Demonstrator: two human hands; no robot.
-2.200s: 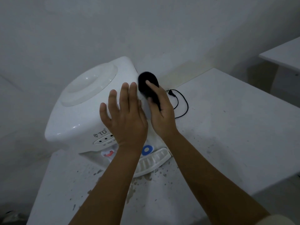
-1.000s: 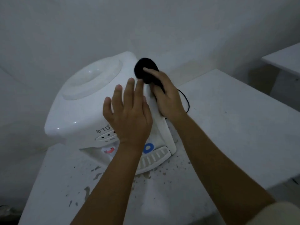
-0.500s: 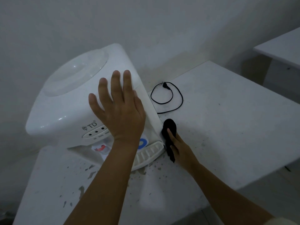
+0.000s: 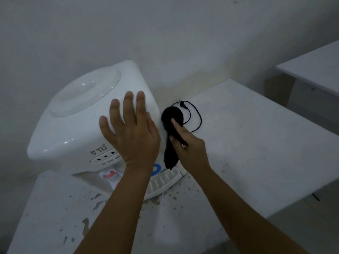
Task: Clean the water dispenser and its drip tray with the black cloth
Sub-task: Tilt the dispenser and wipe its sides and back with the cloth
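A white tabletop water dispenser stands on a white table, its round top recess bare. My left hand lies flat with spread fingers on the dispenser's top front corner. My right hand holds the black cloth and presses it against the dispenser's right side wall, about halfway up. The cloth's lower end hangs down toward the white slotted drip tray. A red tap and a blue tap show under the front panel, partly hidden by my left forearm.
A black power cord lies coiled on the table just behind the cloth. Dark specks and chipped paint mark the table in front of the tray. A second white table stands at the far right, with a gap between the two.
My right hand with the cloth slid from the top of the dispenser's right side down to its base, and has now come back up to mid-height. My left hand stayed on top.
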